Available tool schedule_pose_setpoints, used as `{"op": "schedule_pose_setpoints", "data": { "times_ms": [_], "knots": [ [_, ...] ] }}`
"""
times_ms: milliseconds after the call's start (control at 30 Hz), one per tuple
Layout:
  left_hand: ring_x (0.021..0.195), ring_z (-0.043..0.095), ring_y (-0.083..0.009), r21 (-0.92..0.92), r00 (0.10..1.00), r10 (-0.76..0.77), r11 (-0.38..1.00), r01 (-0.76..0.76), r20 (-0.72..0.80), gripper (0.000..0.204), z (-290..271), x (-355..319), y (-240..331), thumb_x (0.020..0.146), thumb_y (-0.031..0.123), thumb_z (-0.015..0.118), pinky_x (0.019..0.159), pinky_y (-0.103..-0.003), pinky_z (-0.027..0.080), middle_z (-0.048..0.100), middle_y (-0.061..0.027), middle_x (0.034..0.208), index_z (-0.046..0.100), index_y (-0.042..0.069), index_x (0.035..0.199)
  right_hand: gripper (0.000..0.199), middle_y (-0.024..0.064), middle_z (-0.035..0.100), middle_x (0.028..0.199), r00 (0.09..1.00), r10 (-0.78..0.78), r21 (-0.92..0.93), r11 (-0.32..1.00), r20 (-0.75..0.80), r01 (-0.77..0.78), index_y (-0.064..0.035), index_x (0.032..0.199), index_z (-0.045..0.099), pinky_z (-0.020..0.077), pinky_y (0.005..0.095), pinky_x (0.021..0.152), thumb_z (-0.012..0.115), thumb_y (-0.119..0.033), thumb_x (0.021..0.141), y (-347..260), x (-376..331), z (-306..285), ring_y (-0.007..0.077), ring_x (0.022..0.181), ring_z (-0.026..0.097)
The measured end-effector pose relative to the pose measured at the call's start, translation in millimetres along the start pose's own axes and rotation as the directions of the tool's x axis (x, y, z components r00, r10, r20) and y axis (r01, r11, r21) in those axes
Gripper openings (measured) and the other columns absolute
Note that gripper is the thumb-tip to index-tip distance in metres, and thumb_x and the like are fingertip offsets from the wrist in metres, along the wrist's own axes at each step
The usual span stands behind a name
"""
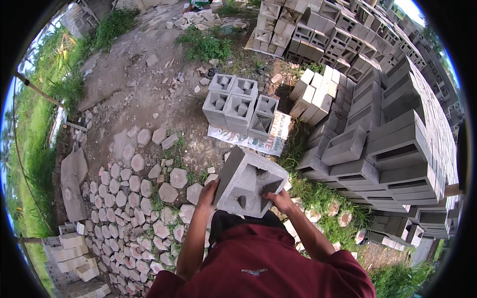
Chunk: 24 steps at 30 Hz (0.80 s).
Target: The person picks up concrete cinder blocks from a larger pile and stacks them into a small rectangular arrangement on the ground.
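- Block (251, 183) of grey concrete, patterned hollow face up, carried at chest height.
- Left grip (207, 194) clasps block's left edge; right grip (280, 201) its near-right corner.
- Both equally near.

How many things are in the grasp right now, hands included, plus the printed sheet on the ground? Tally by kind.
Concrete ventilation block, held up: 1
Hands gripping it, left hand and right hand: 2
Printed sheet under the small group of blocks: 1
Total: 4
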<state>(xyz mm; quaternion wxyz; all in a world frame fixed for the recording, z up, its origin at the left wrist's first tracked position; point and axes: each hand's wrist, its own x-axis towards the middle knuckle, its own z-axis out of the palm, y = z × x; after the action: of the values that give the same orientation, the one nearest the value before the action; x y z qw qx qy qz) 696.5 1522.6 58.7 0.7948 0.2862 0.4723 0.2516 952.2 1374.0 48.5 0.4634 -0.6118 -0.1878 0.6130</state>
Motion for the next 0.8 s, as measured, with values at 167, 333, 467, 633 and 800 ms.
{"op": "schedule_pose_setpoints", "data": {
  "times_ms": [167,333,467,633,800],
  "knots": [
    [0.078,0.059,-0.0129,-0.022,0.997,-0.006,1.0,0.004,-0.071,0.037,34,45,35,0.087,0.039,0.062,0.071,-0.029,0.047,0.062,-0.0038,0.086,0.059,0.004,0.098,0.036,0.0113,0.061,0.097,0.999,0.038,0.246,0.969,-0.015,-0.033,0.0024,0.113,0.052,0.0523,0.0374,0.072,0.057,-0.003,0.078,-48,28,-8,0.0233,0.086,0.061],
    [0.102,0.057,-0.0317,-0.501,0.981,-0.166,0.861,0.093,-0.104,0.049,41,102,74,0.089,0.041,0.054,0.087,-0.047,0.047,0.057,-0.0166,0.11,0.046,0.002,0.119,0.042,0.0122,0.058,0.098,0.996,0.082,0.361,0.93,-0.044,-0.061,0.0008,0.117,0.046,0.0522,0.0424,0.069,0.058,-0.004,0.077,-74,76,-11,0.0266,0.087,0.06],
    [0.103,0.052,-0.0286,-0.516,0.989,-0.147,0.849,0.115,-0.021,0.047,50,154,94,0.086,0.045,0.057,0.092,-0.049,0.042,0.051,-0.0121,0.105,0.047,0.006,0.108,0.046,0.0143,0.057,0.098,0.983,0.164,0.458,0.882,-0.085,-0.107,0.0002,0.119,0.044,0.0528,0.0477,0.07,0.059,-0.004,0.076,-94,115,-5,0.0306,0.089,0.06],
    [0.113,0.046,-0.0289,-0.307,0.936,-0.338,0.884,0.352,0.101,0.057,77,225,132,0.084,0.054,0.053,0.092,-0.064,0.033,0.049,-0.0093,0.117,0.046,0.009,0.12,0.043,0.0153,0.057,0.097,0.947,0.266,0.566,0.815,-0.179,-0.122,0.0005,0.117,0.044,0.0532,0.0514,0.07,0.058,-0.005,0.076,-121,160,-10,0.0318,0.086,0.061],
    [0.13,0.034,-0.0355,-0.139,0.832,-0.495,0.832,0.537,0.25,0.072,121,289,157,0.082,0.055,0.056,0.098,-0.071,0.019,0.037,-0.0104,0.142,0.035,0.014,0.138,0.037,0.0161,0.058,0.097,0.875,0.342,0.548,0.829,-0.342,-0.11,0.0045,0.111,0.047,0.054,0.0492,0.07,0.057,-0.009,0.078,-127,199,-22,0.031,0.084,0.061]
  ]
}}
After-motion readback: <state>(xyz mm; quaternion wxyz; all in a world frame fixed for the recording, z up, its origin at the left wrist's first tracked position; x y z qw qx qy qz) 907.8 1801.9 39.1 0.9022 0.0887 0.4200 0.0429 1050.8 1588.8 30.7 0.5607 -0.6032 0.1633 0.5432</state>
